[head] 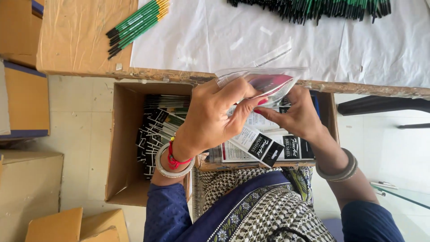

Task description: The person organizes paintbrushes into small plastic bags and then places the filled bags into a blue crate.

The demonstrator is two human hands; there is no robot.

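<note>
A clear plastic sleeve [264,80] with something red inside is held up over the edge of the bench [80,40], above an open cardboard box [118,148]. The left hand [212,116] pinches its lower edge with fingers [248,105] closed on it; the right hand [298,114] grips the other side, fingers also clamped on the sleeve. The film looks slick and floppy, so a loose pinch could let it slide and drop into the box among the printed cards [264,145] and packed sleeves [159,130]. Pulling unevenly could crease or tear its mouth. Green brushes [136,22] lie well apart on the bench, with a dark heap of brushes [313,9] farther back on the white paper [224,36].
</note>
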